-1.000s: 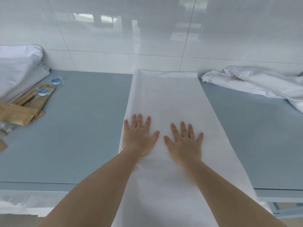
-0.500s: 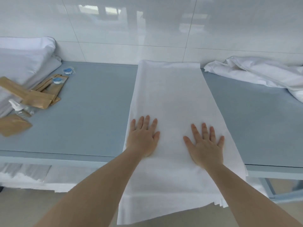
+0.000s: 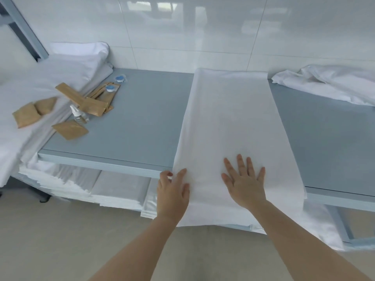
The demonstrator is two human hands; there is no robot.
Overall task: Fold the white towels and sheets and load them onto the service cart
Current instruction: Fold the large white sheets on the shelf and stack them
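The right hand (image 3: 244, 183) is lying flat with fingers spread, pressing on the folded white sheet (image 3: 229, 122). The left hand (image 3: 172, 191) is pinching the sheet's left edge just beside it, at the near rim of the blue counter (image 3: 129, 128). Crumpled white linen (image 3: 328, 82) is lying far right.

White sheet (image 3: 229, 118) flat in a long strip across the table (near end overhanging)
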